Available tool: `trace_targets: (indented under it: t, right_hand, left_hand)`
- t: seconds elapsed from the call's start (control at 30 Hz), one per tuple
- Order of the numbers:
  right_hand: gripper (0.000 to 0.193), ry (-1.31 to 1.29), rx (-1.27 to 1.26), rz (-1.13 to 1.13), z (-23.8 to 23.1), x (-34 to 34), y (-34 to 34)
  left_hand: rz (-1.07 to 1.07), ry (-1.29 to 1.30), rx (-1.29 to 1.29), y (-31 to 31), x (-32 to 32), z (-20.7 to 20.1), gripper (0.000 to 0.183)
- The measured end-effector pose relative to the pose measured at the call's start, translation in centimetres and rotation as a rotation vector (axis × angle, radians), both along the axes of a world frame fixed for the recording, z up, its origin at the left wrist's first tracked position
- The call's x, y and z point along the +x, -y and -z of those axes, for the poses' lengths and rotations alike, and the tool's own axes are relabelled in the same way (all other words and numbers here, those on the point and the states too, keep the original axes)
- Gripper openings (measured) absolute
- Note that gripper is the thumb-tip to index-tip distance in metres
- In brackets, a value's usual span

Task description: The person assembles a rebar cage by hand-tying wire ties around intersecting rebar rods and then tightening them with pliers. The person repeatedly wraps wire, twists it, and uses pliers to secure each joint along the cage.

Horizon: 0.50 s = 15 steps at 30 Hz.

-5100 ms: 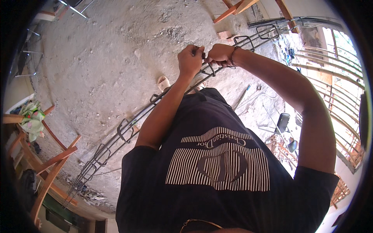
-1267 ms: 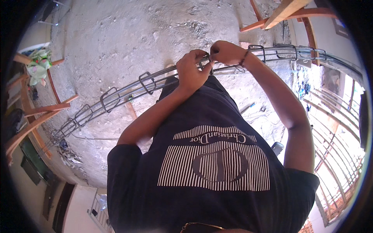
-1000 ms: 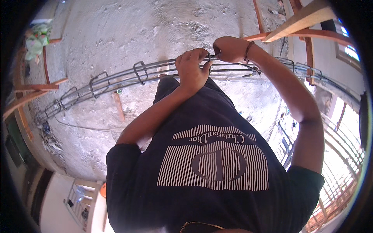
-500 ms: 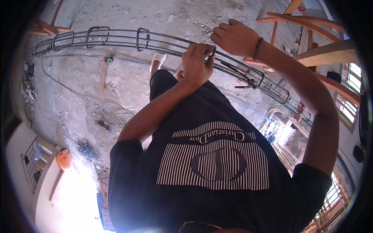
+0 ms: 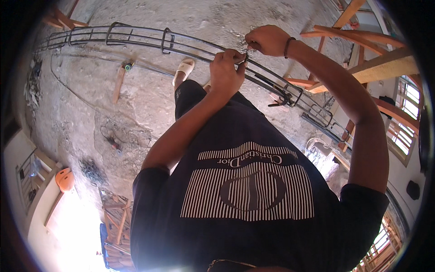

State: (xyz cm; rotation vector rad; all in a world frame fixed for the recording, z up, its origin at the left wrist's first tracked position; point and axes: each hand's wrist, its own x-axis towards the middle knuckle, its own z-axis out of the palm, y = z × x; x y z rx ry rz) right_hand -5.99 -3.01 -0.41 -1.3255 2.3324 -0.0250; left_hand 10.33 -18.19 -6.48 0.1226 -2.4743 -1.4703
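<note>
A long cage of steel reinforcing bars (image 5: 195, 42) with squared stirrups (image 5: 166, 41) runs across in front of me. My left hand (image 5: 226, 72) is closed at the cage, thumb and fingers pinching a dark stirrup on the bars. Just beyond and to the right, my right hand (image 5: 270, 41) is held above the far bar, fingers curled; anything inside it is hidden. To the right of my left hand, a dark long-handled tool (image 5: 284, 97), which looks like pincers, rests on the cage.
Wooden props (image 5: 371, 68) slant across the right side. On the rough floor lie a wood piece with a green-rimmed round thing (image 5: 128, 67), a tangle of wire (image 5: 92, 172) and a thin cable. An orange helmet (image 5: 65, 180) is at the left. My sandalled foot (image 5: 185, 69) is near the cage.
My right hand has turned, its fingers now curled in and pointing lower beside the bars. My left hand keeps its pinch at the cage. The whole view has shifted slightly.
</note>
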Motion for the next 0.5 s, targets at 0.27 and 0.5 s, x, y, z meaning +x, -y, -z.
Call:
trace_targets:
  t: [0.27, 0.5]
  right_hand:
    - [0.009, 0.08, -0.059, 0.143, 1.0, 1.2, 0.0]
    - [0.008, 0.097, 0.177, 0.016, -2.1, 1.5, 1.3]
  left_hand:
    - [0.022, -0.042, -0.003, 0.4, -0.4, 0.0, 0.032]
    - [0.032, -0.062, -0.036, 0.2, -0.2, -0.1, 0.031]
